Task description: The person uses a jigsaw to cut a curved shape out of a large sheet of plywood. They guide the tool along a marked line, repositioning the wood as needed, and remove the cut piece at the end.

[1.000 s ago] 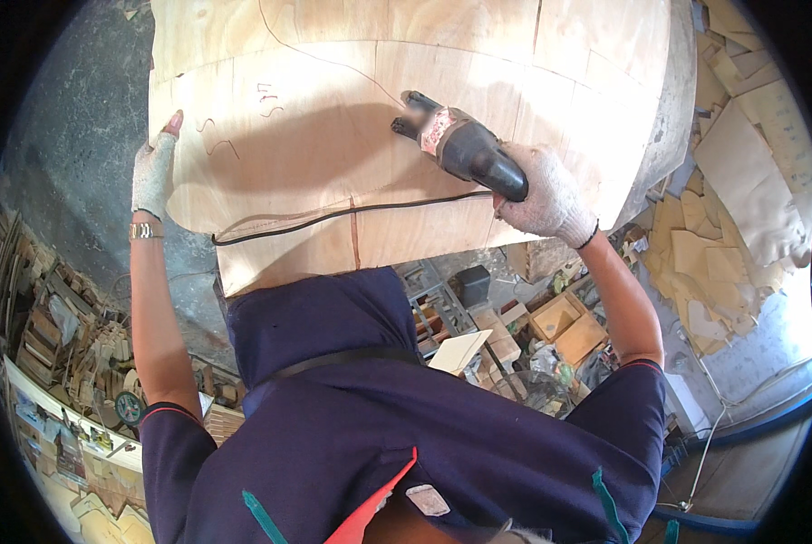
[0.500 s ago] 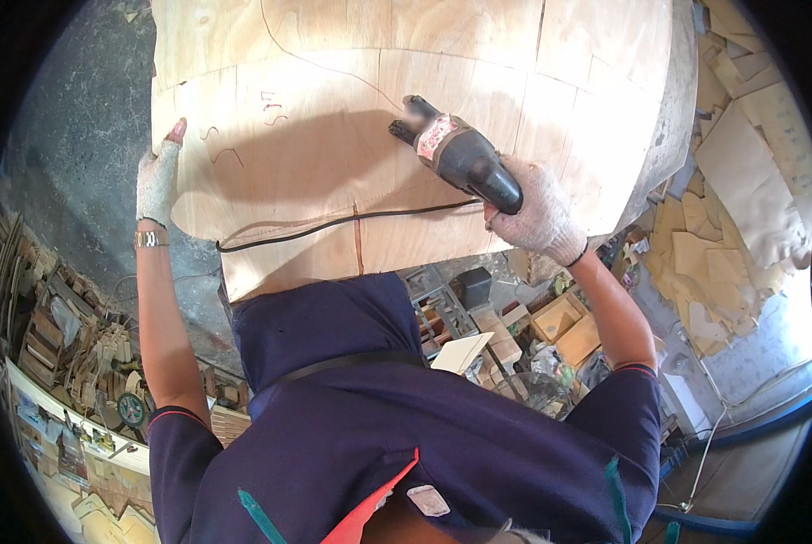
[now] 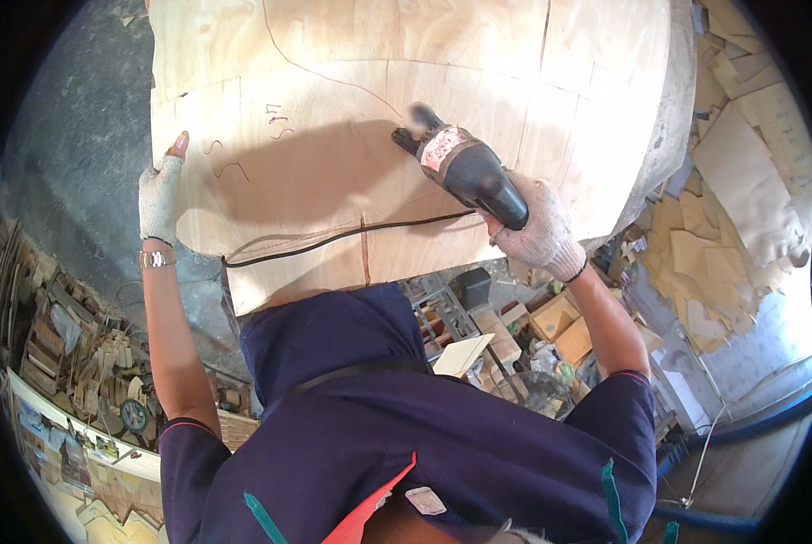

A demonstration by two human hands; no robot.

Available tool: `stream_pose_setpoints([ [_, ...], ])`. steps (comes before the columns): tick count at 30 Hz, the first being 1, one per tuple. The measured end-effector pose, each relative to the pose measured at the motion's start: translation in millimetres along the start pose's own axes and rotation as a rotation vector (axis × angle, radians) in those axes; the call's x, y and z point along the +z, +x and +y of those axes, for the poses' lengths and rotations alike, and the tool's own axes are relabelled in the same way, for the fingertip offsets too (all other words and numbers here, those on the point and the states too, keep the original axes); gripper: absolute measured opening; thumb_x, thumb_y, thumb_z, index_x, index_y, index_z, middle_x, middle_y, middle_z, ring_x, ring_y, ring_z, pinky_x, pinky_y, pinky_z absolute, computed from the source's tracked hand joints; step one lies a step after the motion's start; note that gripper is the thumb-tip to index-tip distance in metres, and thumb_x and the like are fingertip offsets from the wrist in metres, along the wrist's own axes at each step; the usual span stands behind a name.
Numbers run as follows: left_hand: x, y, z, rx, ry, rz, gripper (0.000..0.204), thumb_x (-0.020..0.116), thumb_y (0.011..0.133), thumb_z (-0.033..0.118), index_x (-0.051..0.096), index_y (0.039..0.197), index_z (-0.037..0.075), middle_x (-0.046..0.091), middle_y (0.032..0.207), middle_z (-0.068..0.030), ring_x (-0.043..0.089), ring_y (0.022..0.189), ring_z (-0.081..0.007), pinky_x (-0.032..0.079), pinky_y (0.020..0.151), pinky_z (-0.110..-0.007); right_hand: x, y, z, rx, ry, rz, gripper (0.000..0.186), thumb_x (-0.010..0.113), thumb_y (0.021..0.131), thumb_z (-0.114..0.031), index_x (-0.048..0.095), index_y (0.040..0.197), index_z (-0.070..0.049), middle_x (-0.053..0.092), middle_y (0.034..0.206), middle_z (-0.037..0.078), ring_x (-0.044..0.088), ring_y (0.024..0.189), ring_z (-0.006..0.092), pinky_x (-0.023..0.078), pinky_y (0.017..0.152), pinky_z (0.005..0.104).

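Observation:
A large pale plywood sheet (image 3: 315,172) spreads across the upper middle, with a thin curved line running down to the front of a black jigsaw (image 3: 474,172). My right hand (image 3: 537,227), in a light knitted glove, wraps round the jigsaw's rear body. The tool rests on the sheet, and its blade cannot be made out. At the sheet's left edge, my left hand (image 3: 159,195) grips the wood, thumb on top and the other fingers hidden. That hand's glove leaves the thumb tip bare. A black cord (image 3: 352,234) trails from the tool across the near part of the sheet.
Wood offcuts (image 3: 93,363) crowd the lower left, beside the dark floor (image 3: 80,154). Under the sheet's near edge lie small wooden boxes (image 3: 555,317) and other clutter. Thin board scraps (image 3: 705,263) are heaped at the right.
The sheet, both hands and the jigsaw all appear slightly lower in the view. The jigsaw's place against the curved line looks nearly the same, and both grips are kept.

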State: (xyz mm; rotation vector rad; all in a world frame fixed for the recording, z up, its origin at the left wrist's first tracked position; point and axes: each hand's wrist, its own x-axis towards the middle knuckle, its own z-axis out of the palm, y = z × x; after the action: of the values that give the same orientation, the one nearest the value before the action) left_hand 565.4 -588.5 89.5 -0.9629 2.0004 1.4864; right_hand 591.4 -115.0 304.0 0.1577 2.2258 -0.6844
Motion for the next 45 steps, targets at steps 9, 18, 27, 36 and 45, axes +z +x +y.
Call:
stream_pose_setpoints([
  [9,-2.5,5.0,-6.9,-0.111,-0.036,-0.051,0.068,0.082,0.090,0.051,0.070,0.132,-0.001,0.071,0.117,-0.0051,0.064,0.101,-0.0103,0.052,0.090,-0.028,1.5,-0.5,-3.9,0.042,0.066,0.011,0.034,0.071,0.076,-0.012,0.068,0.108,0.000,0.071,0.073,0.019,0.076,0.074,0.0364,0.058,0.069,0.0413],
  [18,1.9,-15.5,14.9,0.013,0.061,0.051,0.063,0.078,0.094,0.048,0.071,0.132,-0.002,0.072,0.128,-0.0107,0.064,0.117,-0.0139,0.049,0.102,-0.030,5.8,3.1,3.0,0.000,0.012,0.065,0.040,0.072,0.076,-0.018,0.068,0.113,-0.003,0.070,0.080,0.024,0.072,0.079,0.0430,0.057,0.072,0.0462],
  [27,28.6,-59.6,19.9,-0.060,-0.084,0.054,0.055,0.078,0.096,0.036,0.069,0.130,-0.006,0.072,0.128,-0.0103,0.065,0.115,-0.0146,0.048,0.102,-0.029,-15.4,-0.4,30.1,-0.049,-0.028,0.044,0.041,0.072,0.075,-0.015,0.067,0.113,-0.002,0.071,0.085,0.024,0.070,0.083,0.0450,0.057,0.074,0.0474],
  [36,82.8,-91.0,-14.0,-0.072,-0.185,0.039,0.052,0.079,0.095,0.043,0.073,0.122,-0.002,0.069,0.103,0.0001,0.060,0.091,-0.0082,0.049,0.085,-0.026,-55.1,-11.2,61.8,-0.104,-0.081,-0.048,0.034,0.071,0.074,-0.011,0.065,0.105,0.000,0.070,0.081,0.024,0.072,0.080,0.0430,0.057,0.073,0.0444],
  [45,48.6,-26.8,-6.5,0.018,-0.201,-0.146,0.063,0.078,0.094,0.045,0.066,0.133,-0.004,0.071,0.123,-0.0080,0.064,0.109,-0.0135,0.049,0.098,-0.030,-58.1,-3.4,57.1,-0.103,-0.138,-0.079,0.035,0.074,0.073,-0.013,0.064,0.104,0.001,0.069,0.078,0.023,0.072,0.077,0.0425,0.058,0.072,0.0450],
])
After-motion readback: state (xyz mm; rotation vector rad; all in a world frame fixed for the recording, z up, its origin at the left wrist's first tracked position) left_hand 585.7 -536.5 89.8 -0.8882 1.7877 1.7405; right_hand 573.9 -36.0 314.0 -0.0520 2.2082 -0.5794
